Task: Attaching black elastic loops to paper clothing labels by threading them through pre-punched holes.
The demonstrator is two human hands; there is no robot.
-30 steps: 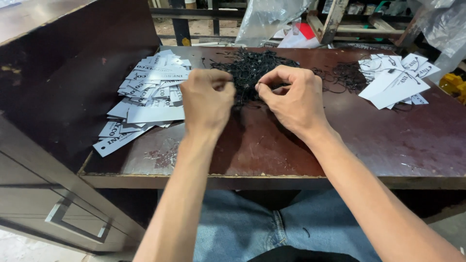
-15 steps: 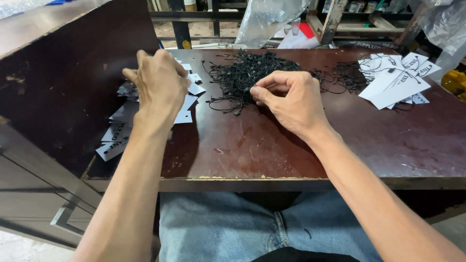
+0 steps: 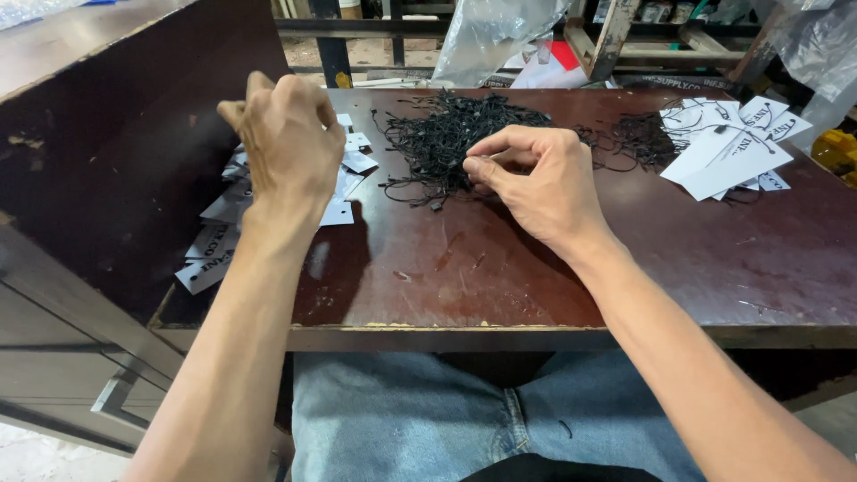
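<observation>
Tangled black cords (image 3: 460, 138) heaped on scuffed brown table (image 3: 553, 268), touching right hand (image 3: 536, 183), fingertips pinched together. Left hand (image 3: 286, 138) curled over flat white tags (image 3: 344, 192); grip unclear.

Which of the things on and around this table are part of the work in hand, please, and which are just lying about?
In use:
- left hand over the loose white tags
- right hand pinching at the pile of black strings
- stack of strung tags
- brown table

Lying about:
- clear plastic bag
- wooden frame
- yellow object
</observation>
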